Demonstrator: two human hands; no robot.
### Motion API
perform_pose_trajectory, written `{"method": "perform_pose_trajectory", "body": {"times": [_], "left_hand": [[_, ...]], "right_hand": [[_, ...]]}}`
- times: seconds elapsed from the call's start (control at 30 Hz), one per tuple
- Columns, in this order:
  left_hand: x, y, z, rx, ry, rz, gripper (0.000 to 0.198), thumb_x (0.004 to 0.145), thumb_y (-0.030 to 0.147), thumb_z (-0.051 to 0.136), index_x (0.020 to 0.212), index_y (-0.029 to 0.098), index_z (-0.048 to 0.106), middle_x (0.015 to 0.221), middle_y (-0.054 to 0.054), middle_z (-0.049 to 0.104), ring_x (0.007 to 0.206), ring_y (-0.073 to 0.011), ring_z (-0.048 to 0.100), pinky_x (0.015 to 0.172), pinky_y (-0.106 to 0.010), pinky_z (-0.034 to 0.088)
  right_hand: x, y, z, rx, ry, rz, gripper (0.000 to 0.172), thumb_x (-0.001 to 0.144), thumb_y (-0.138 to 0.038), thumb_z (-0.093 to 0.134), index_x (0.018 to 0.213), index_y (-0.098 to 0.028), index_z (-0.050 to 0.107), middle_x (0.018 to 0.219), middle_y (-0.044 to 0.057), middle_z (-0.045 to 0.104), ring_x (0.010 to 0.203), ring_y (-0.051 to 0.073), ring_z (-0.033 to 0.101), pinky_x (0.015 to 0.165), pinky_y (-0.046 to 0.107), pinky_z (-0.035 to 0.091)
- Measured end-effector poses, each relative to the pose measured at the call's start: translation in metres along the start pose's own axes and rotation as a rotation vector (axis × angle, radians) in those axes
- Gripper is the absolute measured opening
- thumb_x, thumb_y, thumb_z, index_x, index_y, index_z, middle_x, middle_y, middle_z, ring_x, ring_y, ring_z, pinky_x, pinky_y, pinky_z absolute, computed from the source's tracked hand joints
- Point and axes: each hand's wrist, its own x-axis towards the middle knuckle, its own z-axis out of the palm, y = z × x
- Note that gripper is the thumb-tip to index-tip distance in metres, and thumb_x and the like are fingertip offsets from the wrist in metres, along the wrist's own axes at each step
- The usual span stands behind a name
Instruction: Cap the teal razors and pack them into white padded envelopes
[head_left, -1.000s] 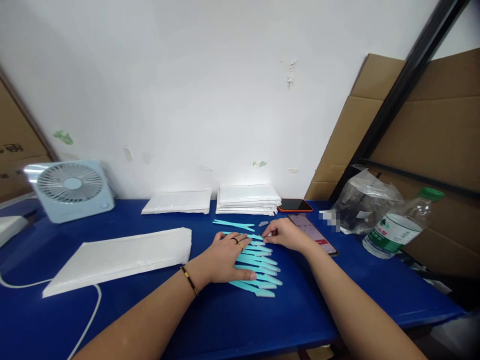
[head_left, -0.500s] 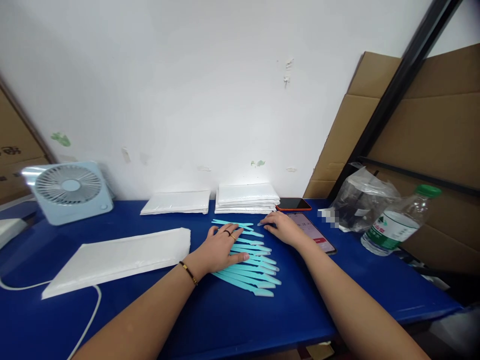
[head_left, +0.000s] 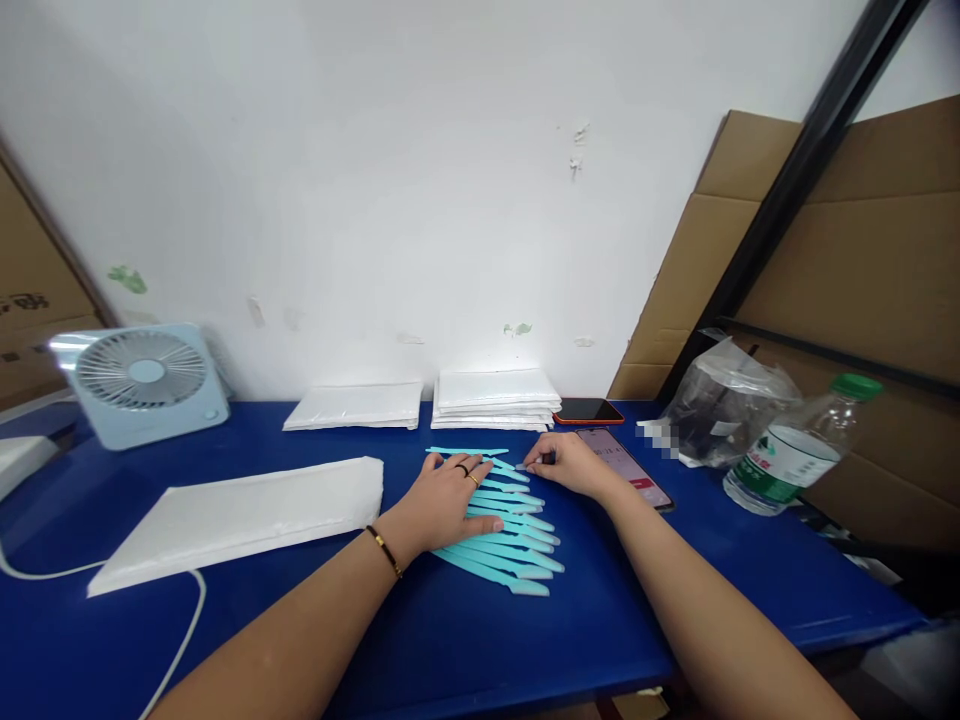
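Observation:
Turquoise eyebrow razors (head_left: 517, 556) lie fanned out in a row on the blue tabletop, with their clear-capped blade ends to the right. My left hand (head_left: 450, 505) rests over their handles, fingers spread and thumb apart, hiding the left part of many of them. At the far end of the row, one razor (head_left: 454, 450) lies almost crosswise, just beyond my left fingertips. Beside the upper blade ends, my right hand (head_left: 566, 463) is closed in a pinch on a small clear razor cap (head_left: 521, 467); the fingers partly cover it.
White padded envelopes (head_left: 495, 388) are stacked by the wall, with another pile (head_left: 352, 405) to their left. A single envelope (head_left: 247, 515) lies left of my hand. Phones (head_left: 630, 470), a bottle (head_left: 787, 455) and a bagged cup (head_left: 720, 410) stand right; a fan (head_left: 146, 385) stands left.
My right fingers have curled into a pinch and come slightly nearer along the row. The far razors have shifted, their crossed ends now lying apart. My left hand stays spread on the razors.

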Motion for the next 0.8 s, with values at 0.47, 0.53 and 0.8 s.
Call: {"method": "perform_pose_trajectory", "body": {"times": [0.47,0.53,0.8], "left_hand": [[-0.001,0.005,0.003,0.003,-0.005,0.017,0.083,0.075,0.076,0.022,0.14,0.024,0.022,0.141,-0.013,0.033,0.128,-0.0307,0.026,0.1,-0.052,0.014],[-0.002,0.005,0.003,-0.002,-0.006,0.015,0.083,0.074,0.076,0.022,0.14,0.024,0.022,0.141,-0.013,0.033,0.128,-0.031,0.026,0.1,-0.053,0.014],[-0.003,0.011,-0.002,-0.031,-0.033,0.046,0.086,0.071,0.077,0.03,0.14,0.027,0.02,0.141,-0.011,0.033,0.129,-0.0316,0.025,0.1,-0.05,0.016]], "right_hand": [[0.0,0.005,-0.004,-0.012,-0.016,-0.004,0.015,0.076,-0.027,0.059,0.079,-0.021,0.072,0.081,0.003,0.068,0.073,0.015,0.061,0.067,0.024,0.044],[-0.001,0.001,-0.002,0.0,-0.027,-0.025,0.015,0.076,-0.026,0.059,0.08,-0.022,0.072,0.08,0.003,0.068,0.072,0.015,0.06,0.067,0.023,0.043],[0.006,-0.015,0.017,-0.017,0.013,0.002,0.014,0.076,-0.025,0.058,0.076,-0.02,0.071,0.073,0.002,0.067,0.063,0.013,0.059,0.058,0.022,0.041]]}}
